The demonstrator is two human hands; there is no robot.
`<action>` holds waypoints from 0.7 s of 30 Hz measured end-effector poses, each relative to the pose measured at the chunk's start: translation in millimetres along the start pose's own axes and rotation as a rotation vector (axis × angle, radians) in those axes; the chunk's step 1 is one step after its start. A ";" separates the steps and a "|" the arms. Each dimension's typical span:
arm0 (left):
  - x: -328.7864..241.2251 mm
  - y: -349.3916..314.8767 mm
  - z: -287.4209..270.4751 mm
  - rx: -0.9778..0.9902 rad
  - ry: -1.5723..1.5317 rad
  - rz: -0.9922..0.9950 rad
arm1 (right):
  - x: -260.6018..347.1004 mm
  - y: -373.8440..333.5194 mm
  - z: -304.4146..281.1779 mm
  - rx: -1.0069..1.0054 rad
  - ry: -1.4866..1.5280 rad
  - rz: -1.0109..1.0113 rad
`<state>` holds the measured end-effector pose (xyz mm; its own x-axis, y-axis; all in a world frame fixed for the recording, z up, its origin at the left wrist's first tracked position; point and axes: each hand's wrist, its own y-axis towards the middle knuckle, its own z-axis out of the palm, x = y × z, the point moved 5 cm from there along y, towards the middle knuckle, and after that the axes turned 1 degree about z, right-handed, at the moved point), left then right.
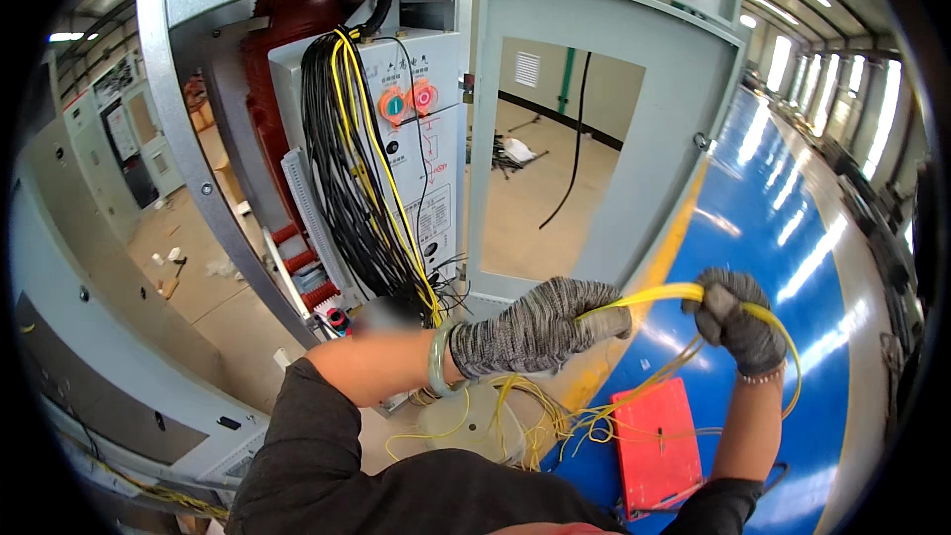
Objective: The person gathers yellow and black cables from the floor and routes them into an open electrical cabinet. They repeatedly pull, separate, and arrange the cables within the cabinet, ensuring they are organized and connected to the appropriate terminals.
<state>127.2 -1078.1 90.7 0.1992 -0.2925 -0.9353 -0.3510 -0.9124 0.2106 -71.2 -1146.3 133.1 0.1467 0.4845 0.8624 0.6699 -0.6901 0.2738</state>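
hands (634, 322): 2 gloved | round buttons (408, 101): 2 | red box (656, 444): 1 | bracelet (438, 357): 1

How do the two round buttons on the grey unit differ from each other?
The left button has a teal centre; the right button has a pinkish-red centre. The left button also sits slightly lower than the right one. Both are round with orange rims, similar in size, and side by side on the grey unit.

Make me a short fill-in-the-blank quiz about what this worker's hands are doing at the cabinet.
Both gloved hands grip a bundle of ____ wires.
The left hand wears a pale green ____ at the wrist.
Below the right hand, a flat ____ box lies on the blue floor.

Missing words: yellow; bangle; red
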 end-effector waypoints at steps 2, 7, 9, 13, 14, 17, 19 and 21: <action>-3.4 21.5 -4.2 -0.084 0.190 0.091 | -28.1 -1.1 -14.2 0.160 -0.017 0.090; 15.6 50.3 -69.2 -0.343 0.407 0.237 | -108.5 -1.9 -36.8 0.306 0.173 0.179; 11.8 29.2 -119.2 -0.581 0.404 0.308 | -128.4 -12.4 -68.8 0.232 0.167 0.137; 5.1 -2.7 -208.0 -1.200 0.355 -0.122 | -201.3 -67.9 -145.1 0.025 0.140 0.207; -8.7 -0.9 -201.5 -1.158 0.356 0.245 | -210.8 -80.5 -159.1 -0.028 0.161 0.215; -0.1 -44.1 -264.8 -1.361 0.275 0.047 | -240.7 -90.8 -184.1 -0.085 0.327 0.198; -23.6 -28.2 -244.2 -1.395 0.241 0.025 | -252.8 -80.1 -219.2 -0.257 -0.095 0.245; -43.1 -7.0 -235.2 -1.325 0.271 0.059 | -250.3 -43.4 -259.0 -0.489 -0.521 0.331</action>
<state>336.3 -1126.5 196.5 0.4412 -0.2466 -0.8629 0.7426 -0.4395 0.5053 -325.5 -1376.9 15.6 0.6859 0.3190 0.6541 0.1536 -0.9420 0.2984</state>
